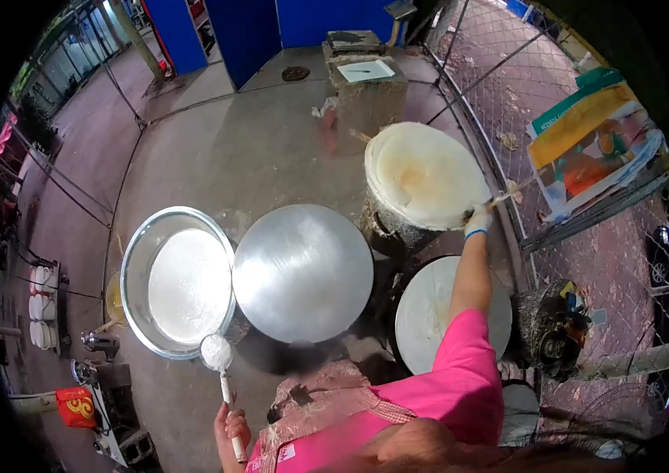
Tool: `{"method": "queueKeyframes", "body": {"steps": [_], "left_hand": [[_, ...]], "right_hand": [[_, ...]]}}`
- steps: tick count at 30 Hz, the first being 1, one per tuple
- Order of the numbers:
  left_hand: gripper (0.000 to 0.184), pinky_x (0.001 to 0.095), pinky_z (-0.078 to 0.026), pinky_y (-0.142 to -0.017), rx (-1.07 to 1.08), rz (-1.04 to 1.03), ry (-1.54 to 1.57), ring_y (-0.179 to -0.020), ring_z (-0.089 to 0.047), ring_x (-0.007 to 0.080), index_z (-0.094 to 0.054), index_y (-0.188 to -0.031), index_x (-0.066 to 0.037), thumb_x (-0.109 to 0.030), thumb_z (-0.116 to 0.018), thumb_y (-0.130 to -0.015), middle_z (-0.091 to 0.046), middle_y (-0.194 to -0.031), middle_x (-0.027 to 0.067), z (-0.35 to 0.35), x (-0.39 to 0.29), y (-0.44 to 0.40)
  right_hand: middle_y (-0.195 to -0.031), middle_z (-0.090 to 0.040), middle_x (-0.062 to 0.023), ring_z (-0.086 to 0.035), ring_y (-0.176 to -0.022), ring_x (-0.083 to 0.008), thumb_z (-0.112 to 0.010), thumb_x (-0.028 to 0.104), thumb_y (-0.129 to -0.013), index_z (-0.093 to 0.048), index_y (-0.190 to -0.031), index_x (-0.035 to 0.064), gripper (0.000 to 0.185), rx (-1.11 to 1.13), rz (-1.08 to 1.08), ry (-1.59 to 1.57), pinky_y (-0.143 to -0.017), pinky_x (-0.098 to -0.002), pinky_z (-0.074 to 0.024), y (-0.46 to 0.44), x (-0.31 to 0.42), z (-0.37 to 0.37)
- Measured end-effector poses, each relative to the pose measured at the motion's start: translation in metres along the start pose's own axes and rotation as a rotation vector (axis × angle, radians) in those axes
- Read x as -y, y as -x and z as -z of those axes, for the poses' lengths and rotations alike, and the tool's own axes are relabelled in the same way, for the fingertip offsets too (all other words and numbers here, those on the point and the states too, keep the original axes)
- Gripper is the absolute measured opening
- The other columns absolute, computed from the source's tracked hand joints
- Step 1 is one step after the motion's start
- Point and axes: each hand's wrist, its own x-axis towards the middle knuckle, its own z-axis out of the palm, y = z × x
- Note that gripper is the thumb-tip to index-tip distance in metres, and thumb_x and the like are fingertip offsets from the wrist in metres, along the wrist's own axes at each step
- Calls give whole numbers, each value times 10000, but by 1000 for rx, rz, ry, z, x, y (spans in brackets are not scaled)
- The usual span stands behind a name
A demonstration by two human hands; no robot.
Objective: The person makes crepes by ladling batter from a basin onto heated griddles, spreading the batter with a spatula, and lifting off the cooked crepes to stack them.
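My left hand (233, 427) is closed round the pale handle of a ladle (217, 353), whose bowl is coated in white batter and sits just outside the front rim of a wide metal basin (134, 303). White batter (188, 285) lies in that basin. To its right is a smooth round metal griddle (303, 272). My right arm reaches far forward; its hand (478, 221), in a pale glove with a blue band at the wrist, pinches the near right edge of a large, thin white flatbread (427, 175). Browning shows at the flatbread's middle. My right fingertips are partly hidden.
A second round pale plate (429, 315) lies under my right forearm. Behind stands a block (372, 98) with a white sheet on top. Wire fencing and a colourful carton (594, 146) border the right. A red bag (76, 407) is at lower left.
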Motion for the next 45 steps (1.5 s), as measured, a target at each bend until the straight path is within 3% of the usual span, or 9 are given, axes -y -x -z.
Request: {"method": "queueKeyframes", "body": {"steps": [7, 13, 22, 24, 28, 33, 36, 37, 45], "left_hand": [[369, 215, -294, -367, 20, 22, 9, -387, -319, 66, -396, -666, -81, -364, -488, -885, -344, -497, -29, -9, -11, -7], [431, 207, -275, -334, -72, 69, -33, -370, -310, 76, -339, -579, -106, -372, -485, -884, -319, -466, -13, -15, -53, -1], [440, 217, -251, -299, -146, 184, -114, -334, -278, 76, -323, -551, -118, -365, -504, -867, -294, -444, -16, -2, -154, 51], [430, 219, -248, -293, -137, 203, -119, -337, -279, 71, -330, -560, -115, -361, -498, -870, -281, -450, -17, 4, -171, 66], [386, 214, -252, -294, -157, 82, -144, -346, -281, 62, -369, -608, -98, -346, -477, -885, -286, -470, -15, 18, -188, 96], [187, 194, -255, -301, -222, 55, -221, -375, -275, 53, -551, -1037, -198, -290, -455, -905, -306, -541, -18, 12, -208, 116], [241, 189, -264, -307, -268, 104, -266, -377, -272, 47, -528, -1111, -172, -276, -444, -910, -285, -518, -16, -3, -217, 112], [228, 189, -261, -308, -290, 141, -276, -374, -270, 48, -535, -1081, -165, -286, -452, -906, -281, -508, -17, -7, -224, 109], [183, 181, -233, -290, -268, 248, -386, -383, -275, 55, -559, -1032, -223, -282, -427, -920, -311, -542, -18, -51, -192, 74]], "right_hand": [[-641, -517, 10, -498, -497, -113, -640, 53, -708, -547, -839, 79, 163, 391, 308, -4, -397, -256, -373, 78, 136, -50], [-487, -486, -54, -452, -335, -169, -668, 209, -712, -531, -649, 33, 231, 534, 454, 382, -290, -311, -334, 287, 243, -102], [-569, -538, -71, -502, -457, -195, -648, 130, -669, -580, -667, 57, 100, 827, 213, 398, -403, -350, -387, 352, 46, -189], [-520, -520, -100, -498, -413, -259, -629, 90, -617, -552, -738, 11, 164, 576, -49, 553, -351, -396, -368, 259, -79, -218], [-550, -519, -87, -447, -378, -201, -706, 186, -690, -562, -698, 57, 193, 369, 71, 358, -348, -359, -361, 284, -193, -193], [-563, -560, -60, -524, -414, -144, -663, 232, -732, -620, -846, 24, 241, 390, 308, 863, -371, -312, -416, 393, -128, -92], [-875, -611, -237, -570, -841, -426, -569, 400, -771, -612, -930, 28, 407, 263, 754, 1341, -725, -485, -447, 413, -119, 20], [-865, -618, -226, -586, -809, -410, -558, 435, -773, -603, -920, 43, 421, 94, 718, 1462, -704, -489, -453, 418, -127, 53], [-891, -595, -116, -583, -726, -235, -575, 132, -735, -482, -1159, 12, 450, 100, 361, 789, -649, -358, -469, 418, -188, 128]]}}
